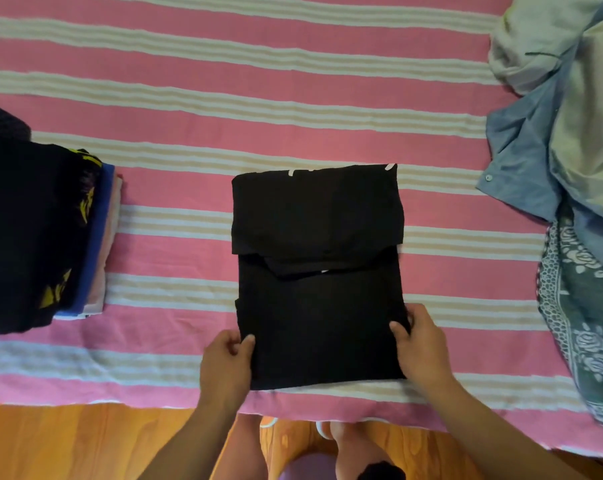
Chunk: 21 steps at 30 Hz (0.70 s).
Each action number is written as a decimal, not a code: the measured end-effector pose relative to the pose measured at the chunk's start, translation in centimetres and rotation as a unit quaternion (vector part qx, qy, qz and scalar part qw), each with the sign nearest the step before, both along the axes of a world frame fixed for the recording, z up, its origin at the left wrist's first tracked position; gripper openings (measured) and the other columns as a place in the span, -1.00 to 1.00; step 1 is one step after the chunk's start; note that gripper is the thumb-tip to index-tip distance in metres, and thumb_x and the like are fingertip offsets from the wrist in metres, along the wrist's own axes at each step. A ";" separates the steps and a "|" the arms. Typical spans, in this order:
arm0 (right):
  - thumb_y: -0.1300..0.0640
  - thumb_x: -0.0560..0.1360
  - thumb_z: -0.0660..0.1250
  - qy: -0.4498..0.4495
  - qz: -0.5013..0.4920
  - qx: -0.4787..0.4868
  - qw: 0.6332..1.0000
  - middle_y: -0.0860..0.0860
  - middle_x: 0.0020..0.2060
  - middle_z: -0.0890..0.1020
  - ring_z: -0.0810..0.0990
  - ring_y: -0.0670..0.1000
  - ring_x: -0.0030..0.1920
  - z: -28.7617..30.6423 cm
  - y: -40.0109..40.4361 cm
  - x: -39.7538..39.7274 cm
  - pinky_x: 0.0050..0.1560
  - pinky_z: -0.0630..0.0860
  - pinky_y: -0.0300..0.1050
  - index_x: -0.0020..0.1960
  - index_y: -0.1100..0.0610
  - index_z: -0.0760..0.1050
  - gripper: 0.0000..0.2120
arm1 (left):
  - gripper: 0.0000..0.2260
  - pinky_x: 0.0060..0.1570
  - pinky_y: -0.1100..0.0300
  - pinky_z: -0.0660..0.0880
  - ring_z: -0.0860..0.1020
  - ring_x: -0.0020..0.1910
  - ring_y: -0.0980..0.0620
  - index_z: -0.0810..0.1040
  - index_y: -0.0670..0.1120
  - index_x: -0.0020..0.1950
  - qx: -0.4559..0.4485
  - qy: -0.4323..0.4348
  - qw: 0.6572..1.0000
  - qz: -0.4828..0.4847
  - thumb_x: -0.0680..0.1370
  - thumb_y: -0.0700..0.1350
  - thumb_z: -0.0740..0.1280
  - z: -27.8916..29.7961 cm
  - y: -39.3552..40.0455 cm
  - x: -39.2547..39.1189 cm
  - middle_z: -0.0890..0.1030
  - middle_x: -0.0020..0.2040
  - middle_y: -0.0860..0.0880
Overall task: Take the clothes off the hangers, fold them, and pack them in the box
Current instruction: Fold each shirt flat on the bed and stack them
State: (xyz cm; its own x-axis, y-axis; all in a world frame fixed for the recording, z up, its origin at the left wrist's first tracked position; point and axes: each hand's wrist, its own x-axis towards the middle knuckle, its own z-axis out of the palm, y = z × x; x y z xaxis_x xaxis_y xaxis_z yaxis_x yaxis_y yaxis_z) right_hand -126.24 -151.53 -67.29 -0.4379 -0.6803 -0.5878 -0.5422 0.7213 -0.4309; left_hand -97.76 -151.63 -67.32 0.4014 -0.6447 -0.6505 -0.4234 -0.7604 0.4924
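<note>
Head view, looking down on a bed covered by a pink striped sheet [189,140]. A black garment [317,271], folded into a tall rectangle with its far part doubled over toward the person, lies flat on the sheet near the bed's front edge. The left hand [225,362] meets the garment's near left edge, thumb on top of the cloth and fingers curled at the edge, a narrow grip pinching the fabric. The right hand [419,344] holds the garment's near right edge the same way, thumb laid on top, fingers wrapped round the side. Both forearms reach up from the lower frame. Left of the garment stands a stack of folded clothes [47,237]; right of it lies a heap of unfolded clothes [570,150].
</note>
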 end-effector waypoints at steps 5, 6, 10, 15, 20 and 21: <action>0.13 0.61 0.34 0.007 -0.011 -0.048 0.999 0.04 0.18 0.54 0.56 0.07 0.18 0.6 0.4 -0.2 0.06 0.51 -0.13 0.34 0.10 0.42 -0.68 | -0.86 -0.10 -0.04 0.56 0.59 -0.09 -0.10 0.47 -0.06 0.02 -0.035 -0.048 0.998 -0.035 0.62 -0.02 0.37 -0.5 -0.4 0.3 0.58 -0.14 -0.02; 0.10 0.60 0.34 0.053 0.041 -0.078 0.995 0.03 0.22 0.50 0.52 0.03 0.20 0.9 0.4 -0.3 0.11 0.51 -0.14 0.35 0.08 0.41 -0.66 | -0.84 -0.07 -0.03 0.56 0.57 -0.04 -0.09 0.47 -0.06 0.05 -0.077 -0.098 0.987 -0.101 0.60 -0.03 0.38 -0.4 -0.2 0.6 0.57 -0.05 -0.02; -0.15 0.59 0.24 0.161 0.424 -0.180 0.873 0.07 0.45 0.38 0.35 0.11 0.44 1.1 1.7 -1.8 0.39 0.41 0.06 0.43 0.06 0.43 -0.51 | -0.55 0.33 -0.06 0.36 0.45 0.35 -0.17 0.53 -0.07 0.35 -0.299 -0.142 0.763 -0.556 0.57 0.17 0.35 0.4 1.3 2.6 0.49 0.36 -0.14; -0.41 0.41 0.18 0.174 0.663 -0.036 0.727 0.14 0.63 0.01 -0.02 0.23 0.61 -1.8 2.3 -5.1 0.50 -0.04 0.20 0.64 -0.01 0.04 -0.08 | -0.11 0.52 -0.14 -0.05 -0.07 0.65 -0.18 0.01 0.09 0.67 -0.175 -0.154 0.585 -0.777 0.46 0.42 0.24 -3.0 -0.4 5.5 -0.01 0.66 -0.19; 0.03 0.25 0.57 0.164 0.621 -0.052 0.765 0.14 0.54 0.31 0.33 0.17 0.52 -2.4 1.2 -5.8 0.47 0.28 0.08 0.52 0.10 0.37 -0.12 | -0.19 0.50 0.03 0.15 0.17 0.61 -0.04 0.14 -0.03 0.66 -0.208 -0.104 0.644 -0.729 0.51 0.17 0.41 -4.9 -1.9 6.5 0.20 0.63 -0.08; 0.17 0.18 0.63 0.138 0.589 -0.071 0.793 0.10 0.46 0.44 0.47 0.13 0.43 -2.3 0.8 -6.0 0.41 0.44 0.07 0.42 0.09 0.50 -0.18 | -0.22 0.46 0.09 0.24 0.29 0.55 0.01 0.25 -0.03 0.61 -0.224 -0.065 0.684 -0.691 0.46 0.03 0.51 -4.5 -2.0 6.2 0.32 0.57 -0.02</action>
